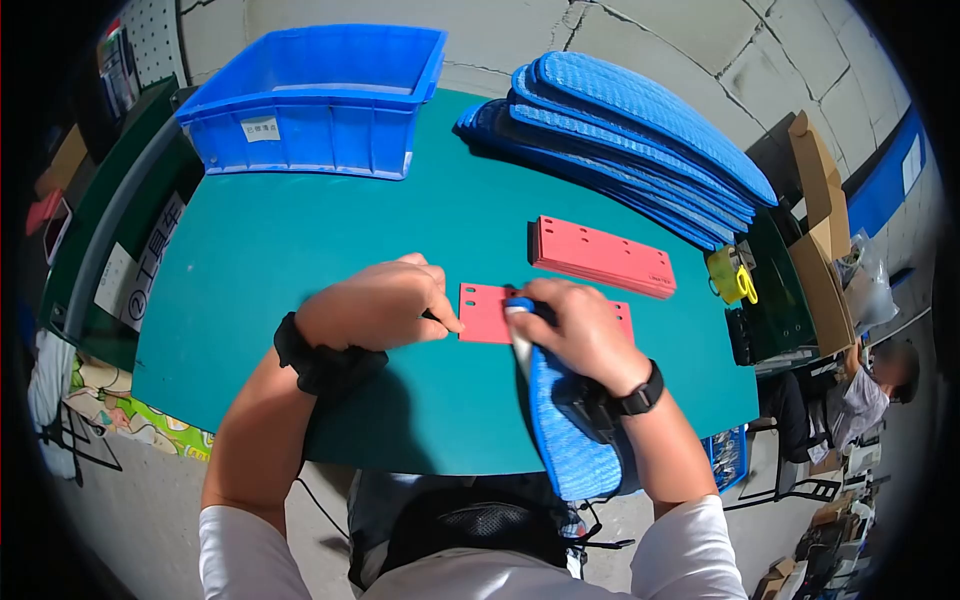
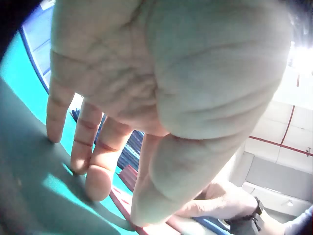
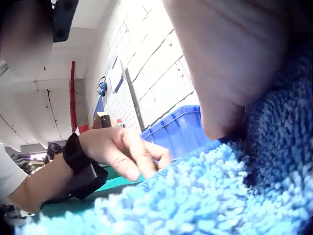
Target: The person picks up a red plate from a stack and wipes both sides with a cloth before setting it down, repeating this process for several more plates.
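Observation:
A flat red strip with holes [image 1: 484, 312] lies on the green table in front of the person. The left hand [image 1: 385, 300] is at its left end, with thumb and index fingertip right at the strip's edge; in the left wrist view, the other fingers [image 2: 99, 181] hang loosely down. Across the strip's middle, the right hand [image 1: 575, 325] grips the end of a blue mop pad [image 1: 570, 425]. The rest of the pad hangs under the right wrist toward the table's front edge. Its fluffy pile [image 3: 195, 191] fills the lower right wrist view.
Behind the strip sits a stack of similar red strips [image 1: 605, 257]. Several blue mop pads [image 1: 640, 120] are piled at the back right. A blue bin [image 1: 300, 135] stands at the back left. Yellow-handled scissors [image 1: 742, 285] are at the right edge, near cardboard boxes [image 1: 822, 190].

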The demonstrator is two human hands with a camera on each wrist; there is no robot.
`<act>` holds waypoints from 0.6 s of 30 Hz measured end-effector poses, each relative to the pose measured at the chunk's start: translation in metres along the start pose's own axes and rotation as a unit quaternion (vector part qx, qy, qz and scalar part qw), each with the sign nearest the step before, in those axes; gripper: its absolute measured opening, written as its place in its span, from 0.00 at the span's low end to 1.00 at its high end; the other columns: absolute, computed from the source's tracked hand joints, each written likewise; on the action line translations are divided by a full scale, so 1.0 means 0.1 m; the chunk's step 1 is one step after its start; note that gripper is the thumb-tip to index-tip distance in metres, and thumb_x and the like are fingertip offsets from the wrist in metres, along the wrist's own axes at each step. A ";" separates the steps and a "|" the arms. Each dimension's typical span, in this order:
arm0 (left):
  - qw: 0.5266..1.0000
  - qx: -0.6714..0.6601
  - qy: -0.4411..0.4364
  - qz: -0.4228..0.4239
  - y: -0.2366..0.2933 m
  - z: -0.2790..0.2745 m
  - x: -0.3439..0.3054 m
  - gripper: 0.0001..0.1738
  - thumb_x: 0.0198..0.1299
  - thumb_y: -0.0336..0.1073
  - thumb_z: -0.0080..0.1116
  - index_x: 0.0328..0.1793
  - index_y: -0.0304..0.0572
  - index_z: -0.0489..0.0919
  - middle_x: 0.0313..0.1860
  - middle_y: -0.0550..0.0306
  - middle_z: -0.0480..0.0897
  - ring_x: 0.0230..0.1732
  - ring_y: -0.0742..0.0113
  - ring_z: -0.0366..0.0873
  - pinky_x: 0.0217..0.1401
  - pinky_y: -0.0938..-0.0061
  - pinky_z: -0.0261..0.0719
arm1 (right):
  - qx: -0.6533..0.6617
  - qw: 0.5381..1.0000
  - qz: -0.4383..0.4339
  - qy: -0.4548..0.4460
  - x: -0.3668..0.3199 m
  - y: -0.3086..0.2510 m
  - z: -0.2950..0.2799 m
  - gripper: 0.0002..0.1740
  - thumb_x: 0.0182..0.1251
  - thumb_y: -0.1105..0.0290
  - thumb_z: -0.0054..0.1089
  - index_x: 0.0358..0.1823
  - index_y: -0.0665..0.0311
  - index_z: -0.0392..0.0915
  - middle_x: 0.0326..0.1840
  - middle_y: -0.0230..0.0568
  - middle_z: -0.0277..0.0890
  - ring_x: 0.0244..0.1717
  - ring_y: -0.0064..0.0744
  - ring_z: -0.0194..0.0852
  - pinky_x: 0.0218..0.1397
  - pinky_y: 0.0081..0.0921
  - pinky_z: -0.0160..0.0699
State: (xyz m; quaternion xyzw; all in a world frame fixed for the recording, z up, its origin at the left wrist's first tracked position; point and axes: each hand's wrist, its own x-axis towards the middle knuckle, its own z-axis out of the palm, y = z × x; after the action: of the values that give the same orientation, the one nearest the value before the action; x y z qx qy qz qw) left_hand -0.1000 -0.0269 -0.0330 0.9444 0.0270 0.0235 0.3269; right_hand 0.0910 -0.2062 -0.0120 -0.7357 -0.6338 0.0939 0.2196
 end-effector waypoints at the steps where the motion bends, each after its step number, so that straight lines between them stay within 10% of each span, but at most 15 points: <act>1: 1.000 -0.008 0.006 -0.004 0.00 0.00 0.00 0.13 0.56 0.36 0.61 0.46 0.51 0.91 0.39 0.55 0.82 0.51 0.54 0.73 0.56 0.64 0.75 | -0.014 1.000 0.010 0.019 -0.07 0.07 -0.05 0.15 0.65 0.59 0.62 0.44 0.62 0.83 0.36 0.52 0.83 0.39 0.54 0.82 0.43 0.45 0.79; 11: 1.000 0.002 0.008 0.002 0.03 0.00 0.04 0.12 0.57 0.35 0.64 0.46 0.49 0.91 0.37 0.56 0.81 0.49 0.55 0.73 0.57 0.66 0.73 | -0.067 0.978 0.188 0.065 -0.54 0.74 -0.48 0.15 0.60 0.63 0.68 0.43 0.66 0.84 0.36 0.52 0.85 0.38 0.51 0.85 0.42 0.41 0.81; 18: 1.000 0.015 0.009 0.026 0.04 -0.02 0.05 0.10 0.55 0.35 0.65 0.43 0.48 0.90 0.35 0.56 0.82 0.45 0.55 0.73 0.52 0.66 0.73 | -0.097 0.993 0.026 0.062 -0.05 0.17 -0.22 0.13 0.60 0.59 0.67 0.40 0.61 0.85 0.33 0.52 0.82 0.38 0.54 0.83 0.41 0.47 0.80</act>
State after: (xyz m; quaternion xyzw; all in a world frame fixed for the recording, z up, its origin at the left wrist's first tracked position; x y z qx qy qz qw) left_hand -0.0947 -0.0289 -0.0286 0.9492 0.0057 0.0403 0.3120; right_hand 0.1141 -0.2172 -0.0009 -0.7739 -0.6061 -0.0081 0.1836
